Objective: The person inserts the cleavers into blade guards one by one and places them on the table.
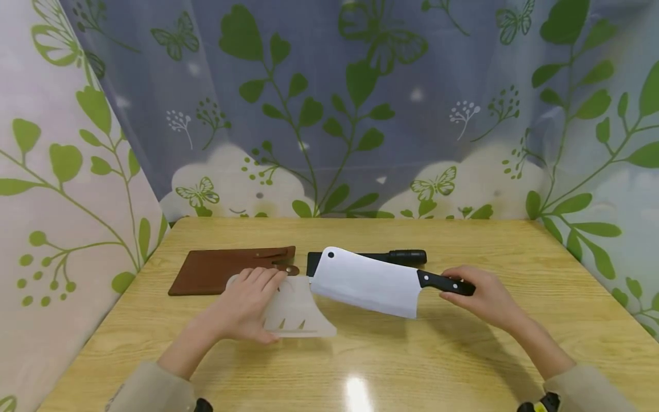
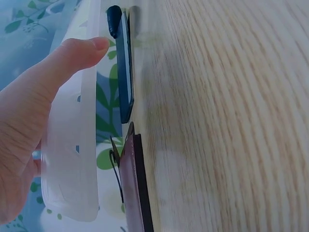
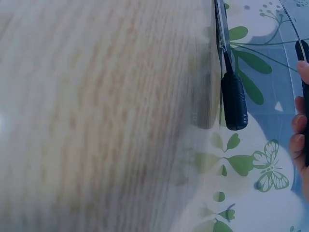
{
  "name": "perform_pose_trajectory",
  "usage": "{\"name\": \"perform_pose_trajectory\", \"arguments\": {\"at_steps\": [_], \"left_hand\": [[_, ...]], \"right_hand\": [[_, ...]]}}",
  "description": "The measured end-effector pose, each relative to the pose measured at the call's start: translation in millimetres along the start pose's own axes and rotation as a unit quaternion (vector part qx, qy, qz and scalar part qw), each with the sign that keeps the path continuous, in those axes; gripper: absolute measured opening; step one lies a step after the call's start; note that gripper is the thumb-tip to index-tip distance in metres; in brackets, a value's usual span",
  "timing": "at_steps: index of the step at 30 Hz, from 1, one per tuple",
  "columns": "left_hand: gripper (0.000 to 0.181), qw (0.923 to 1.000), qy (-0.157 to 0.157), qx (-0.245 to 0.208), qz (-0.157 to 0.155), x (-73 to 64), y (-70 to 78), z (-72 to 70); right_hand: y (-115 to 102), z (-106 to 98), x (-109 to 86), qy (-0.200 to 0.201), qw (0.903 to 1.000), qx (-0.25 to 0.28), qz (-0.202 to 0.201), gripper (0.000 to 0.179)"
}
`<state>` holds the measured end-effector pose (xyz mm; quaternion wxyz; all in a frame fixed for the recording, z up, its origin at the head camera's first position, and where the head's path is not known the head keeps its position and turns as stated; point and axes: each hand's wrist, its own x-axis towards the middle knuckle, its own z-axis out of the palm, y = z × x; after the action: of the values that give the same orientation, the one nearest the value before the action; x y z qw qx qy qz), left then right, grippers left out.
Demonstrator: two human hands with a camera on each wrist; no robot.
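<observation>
My right hand [image 1: 481,292] grips the black handle of a cleaver [image 1: 370,283], its wide blade pointing left above the table. At the right edge of the right wrist view, curled fingers [image 3: 299,123] show on that handle. My left hand [image 1: 247,306] holds a whitish translucent plastic blade guard [image 1: 309,315] with small slots, thumb on the near side and fingers over the top. In the left wrist view the guard [image 2: 77,169] stands on edge beside the thumb. The blade's tip end overlaps the guard's right upper corner in the head view.
Behind my left hand lies a brown leather sheath [image 1: 221,272] with a strap. A dark tool with a ribbed black handle [image 1: 407,257] lies behind the cleaver, partly hidden by its blade. The wood-grain table [image 1: 412,366] ends at a leaf-patterned curtain [image 1: 329,143].
</observation>
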<state>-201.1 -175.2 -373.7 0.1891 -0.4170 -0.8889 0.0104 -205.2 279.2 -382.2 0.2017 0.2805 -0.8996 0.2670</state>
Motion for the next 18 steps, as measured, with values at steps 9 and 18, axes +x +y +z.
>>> {"name": "perform_pose_trajectory", "arguments": {"at_steps": [9, 18], "left_hand": [[0.108, 0.9999, -0.01, -0.008, -0.01, 0.2, 0.9, 2.4], [0.106, 0.9997, -0.015, -0.015, -0.014, 0.2, 0.4, 4.6]], "right_hand": [[-2.2, 2.7, -1.2, 0.031, 0.9993, -0.011, -0.018, 0.03], [-2.0, 3.5, -0.7, 0.038, 0.9988, -0.015, -0.025, 0.031]]}}
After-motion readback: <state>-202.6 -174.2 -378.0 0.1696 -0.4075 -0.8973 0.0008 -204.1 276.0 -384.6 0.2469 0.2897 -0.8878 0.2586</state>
